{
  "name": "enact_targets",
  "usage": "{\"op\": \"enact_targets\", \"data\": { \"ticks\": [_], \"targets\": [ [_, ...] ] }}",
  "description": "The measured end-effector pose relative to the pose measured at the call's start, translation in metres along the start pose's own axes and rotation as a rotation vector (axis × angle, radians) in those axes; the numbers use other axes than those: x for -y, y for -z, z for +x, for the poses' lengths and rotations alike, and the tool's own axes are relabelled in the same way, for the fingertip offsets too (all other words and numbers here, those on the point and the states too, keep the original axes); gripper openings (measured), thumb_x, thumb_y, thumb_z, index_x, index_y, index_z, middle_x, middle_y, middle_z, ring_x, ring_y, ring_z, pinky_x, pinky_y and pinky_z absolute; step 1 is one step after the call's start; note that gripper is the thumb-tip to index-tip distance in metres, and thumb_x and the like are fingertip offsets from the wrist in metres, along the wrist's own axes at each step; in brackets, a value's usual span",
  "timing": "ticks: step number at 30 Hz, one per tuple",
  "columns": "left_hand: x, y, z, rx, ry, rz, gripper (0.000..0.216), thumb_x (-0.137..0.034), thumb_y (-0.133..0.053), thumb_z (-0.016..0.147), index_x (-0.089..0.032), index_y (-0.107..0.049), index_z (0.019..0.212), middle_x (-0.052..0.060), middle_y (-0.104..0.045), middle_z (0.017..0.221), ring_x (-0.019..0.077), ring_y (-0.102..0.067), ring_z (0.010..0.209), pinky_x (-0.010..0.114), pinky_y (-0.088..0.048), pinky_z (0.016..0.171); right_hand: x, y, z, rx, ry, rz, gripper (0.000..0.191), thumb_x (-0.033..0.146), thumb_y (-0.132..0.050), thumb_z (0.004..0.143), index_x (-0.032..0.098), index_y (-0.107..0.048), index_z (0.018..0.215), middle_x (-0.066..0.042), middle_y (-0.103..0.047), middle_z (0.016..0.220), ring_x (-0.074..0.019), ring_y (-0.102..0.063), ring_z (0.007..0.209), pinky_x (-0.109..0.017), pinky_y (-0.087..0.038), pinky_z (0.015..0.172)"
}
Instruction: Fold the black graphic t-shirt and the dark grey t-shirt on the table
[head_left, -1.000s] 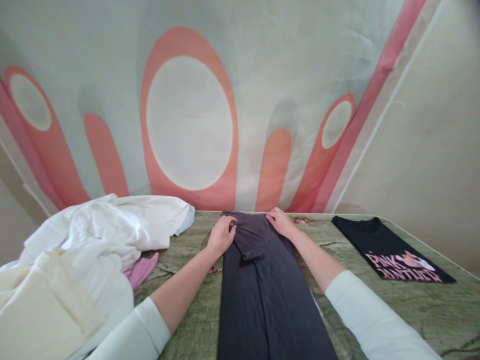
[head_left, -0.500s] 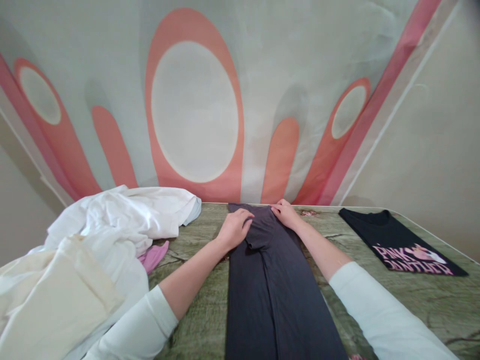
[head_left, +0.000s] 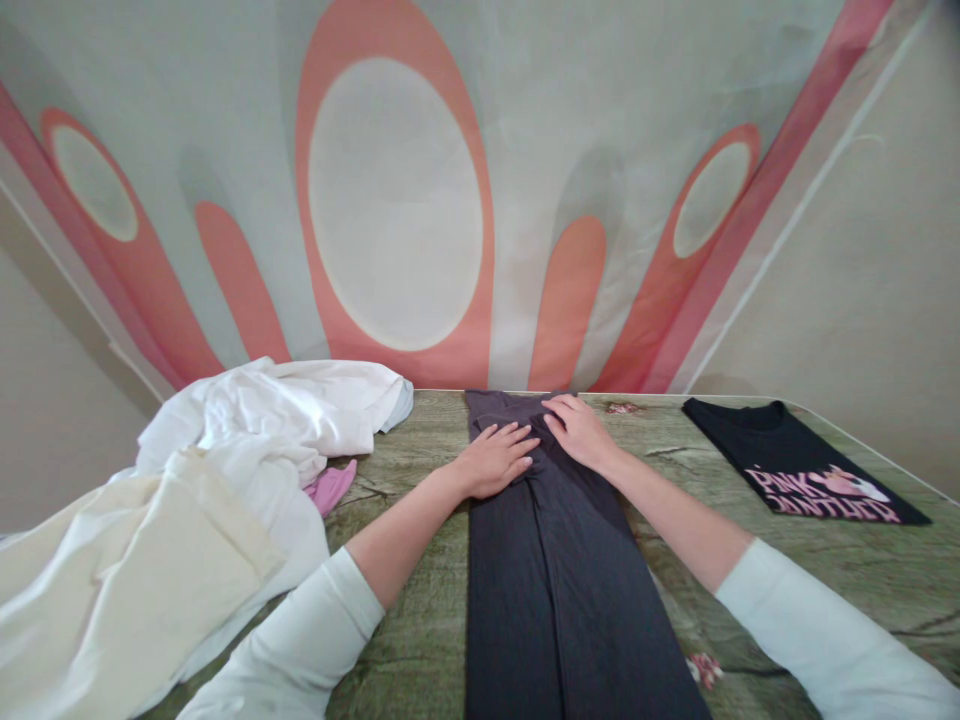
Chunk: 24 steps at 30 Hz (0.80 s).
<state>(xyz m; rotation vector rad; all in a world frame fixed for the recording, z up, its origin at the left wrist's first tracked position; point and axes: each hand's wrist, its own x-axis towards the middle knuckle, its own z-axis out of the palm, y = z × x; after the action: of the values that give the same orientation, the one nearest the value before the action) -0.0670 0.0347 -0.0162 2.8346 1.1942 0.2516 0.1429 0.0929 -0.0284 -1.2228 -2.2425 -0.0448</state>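
A long dark grey garment [head_left: 555,600] lies lengthwise on the table, its far end at the back edge. It has an edge or fold line running down its middle; whether it is a shirt or trousers I cannot tell. My left hand [head_left: 495,460] rests flat on the upper part, fingers apart and pointing right, partly covering a bunched flap of cloth. To its right, my right hand [head_left: 581,430] lies on the garment's far right side with its fingers stretched out toward the left. Neither hand grips the cloth.
A heap of white clothes [head_left: 262,420] and a cream garment [head_left: 142,570] lies on the left, with a pink cloth [head_left: 332,487] poking out. A folded black T-shirt [head_left: 795,460] with pink lettering is at the right. A printed backdrop [head_left: 517,180] rises behind the table [head_left: 420,590].
My left hand has flattened, spreading its fingers and moving right over the flap. My right hand has come onto the cloth from its edge. The view has tilted slightly.
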Motion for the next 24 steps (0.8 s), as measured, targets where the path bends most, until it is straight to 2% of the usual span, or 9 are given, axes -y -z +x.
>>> {"op": "enact_targets", "data": {
  "ticks": [4,8,11,13,15,17,19,21,24],
  "targets": [
    [0.000,-0.005,0.000,-0.041,0.035,0.038,0.044,-0.039,-0.019,0.094,-0.025,-0.032,0.134,0.005,-0.028,0.143,0.0195,-0.022,0.131,0.041,-0.019,0.104,0.057,0.022,-0.058,0.195,0.079,0.062,0.054,0.039,-0.038,0.088,0.007,-0.038,0.131,-0.016,-0.039,0.135,-0.0244,-0.033,0.124,-0.041,-0.028,0.103],
    [0.000,-0.009,-0.002,-0.086,0.108,0.061,0.044,-0.040,-0.024,0.093,-0.026,-0.034,0.133,0.005,-0.028,0.143,0.0208,-0.024,0.130,0.042,-0.020,0.104,0.109,0.059,-0.120,0.478,0.145,0.166,0.062,0.049,-0.032,0.089,0.012,-0.027,0.138,-0.012,-0.020,0.145,-0.0248,-0.015,0.133,-0.045,-0.017,0.108],
    [-0.001,-0.011,-0.004,-0.123,0.197,0.053,0.044,-0.042,-0.026,0.092,-0.025,-0.036,0.132,0.006,-0.031,0.141,0.0219,-0.026,0.129,0.042,-0.021,0.103,0.139,0.094,-0.148,0.664,0.252,0.322,0.063,0.049,-0.033,0.089,0.017,-0.019,0.141,-0.009,-0.014,0.147,-0.0229,-0.011,0.134,-0.044,-0.010,0.110],
    [-0.004,-0.009,-0.007,-0.172,0.254,0.042,0.043,-0.040,-0.029,0.092,-0.023,-0.040,0.129,0.007,-0.035,0.139,0.0218,-0.028,0.128,0.042,-0.022,0.103,0.150,0.112,-0.156,0.742,0.310,0.432,0.063,0.048,-0.036,0.088,0.019,-0.017,0.141,-0.008,-0.014,0.147,-0.0218,-0.012,0.134,-0.043,-0.009,0.110],
    [-0.012,-0.002,-0.011,-0.264,0.283,0.031,0.038,-0.034,-0.033,0.091,-0.020,-0.044,0.125,0.007,-0.042,0.133,0.0210,-0.031,0.126,0.041,-0.024,0.102,0.151,0.118,-0.158,0.726,0.296,0.505,0.060,0.045,-0.038,0.088,0.021,-0.019,0.140,-0.006,-0.018,0.146,-0.0211,-0.014,0.134,-0.042,-0.013,0.110],
    [-0.024,0.007,-0.017,-0.364,0.282,0.010,0.032,-0.029,-0.037,0.090,-0.019,-0.050,0.117,0.008,-0.050,0.123,0.0199,-0.040,0.118,0.038,-0.029,0.099,0.143,0.112,-0.156,0.600,0.189,0.514,0.055,0.041,-0.039,0.089,0.021,-0.027,0.138,-0.007,-0.024,0.145,-0.0207,-0.017,0.133,-0.042,-0.017,0.109],
    [-0.040,0.014,-0.026,-0.410,0.270,-0.023,0.024,-0.026,-0.041,0.088,-0.019,-0.056,0.105,0.007,-0.057,0.108,0.0187,-0.050,0.105,0.034,-0.037,0.092,0.127,0.100,-0.153,0.433,0.057,0.472,0.047,0.036,-0.040,0.089,0.019,-0.038,0.132,-0.009,-0.033,0.140,-0.0206,-0.025,0.130,-0.041,-0.022,0.107],
    [-0.058,0.017,-0.035,-0.391,0.267,-0.055,0.018,-0.025,-0.043,0.086,-0.019,-0.059,0.095,0.005,-0.059,0.095,0.0174,-0.055,0.091,0.030,-0.042,0.083,0.112,0.087,-0.150,0.320,-0.007,0.428,0.041,0.030,-0.042,0.087,0.018,-0.045,0.126,-0.011,-0.041,0.133,-0.0202,-0.035,0.124,-0.040,-0.029,0.105],
    [-0.078,0.012,-0.045,-0.320,0.287,-0.107,0.015,-0.025,-0.047,0.084,-0.020,-0.060,0.087,0.003,-0.060,0.086,0.0162,-0.057,0.081,0.028,-0.044,0.074,0.099,0.077,-0.149,0.223,-0.003,0.383,0.034,0.024,-0.045,0.085,0.018,-0.050,0.118,-0.011,-0.048,0.124,-0.0198,-0.043,0.116,-0.039,-0.034,0.100]
  ]
}}
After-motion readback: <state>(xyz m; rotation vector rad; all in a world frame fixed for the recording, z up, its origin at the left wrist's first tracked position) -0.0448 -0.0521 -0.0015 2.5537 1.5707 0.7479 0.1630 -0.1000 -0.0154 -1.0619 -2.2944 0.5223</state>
